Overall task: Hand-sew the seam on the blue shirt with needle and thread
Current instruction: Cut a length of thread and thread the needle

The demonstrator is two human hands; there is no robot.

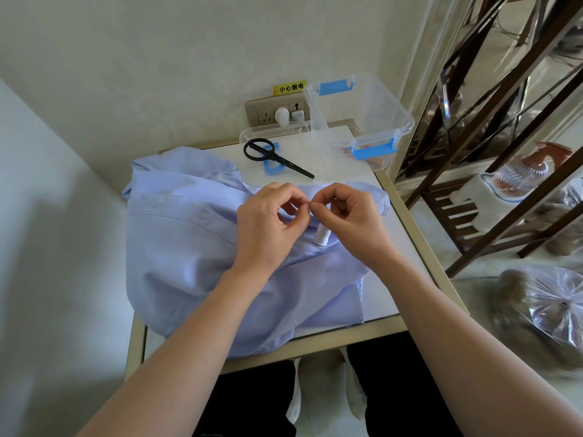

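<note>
The pale blue cotton shirt point(189, 247) lay crumpled over most of the small white worktop point(397, 247) at the centre of the frame, its lower edge hanging over the near rim. Above its right half the left hand point(268, 225) and right hand point(350, 222) met, each with its fingers point(319, 212) curled and thumb and forefinger pinched tip to tip, the two pinches touching; what lay between them was too small to make out. A white spool of thread point(322, 236) stood tilted on the shirt just under the right hand. Further up, black-handled scissors point(277, 157) rested on a clear plastic lid point(303, 134), beside a clear plastic box with blue latches point(372, 115). A beige wall socket point(268, 113) sat behind.
</note>
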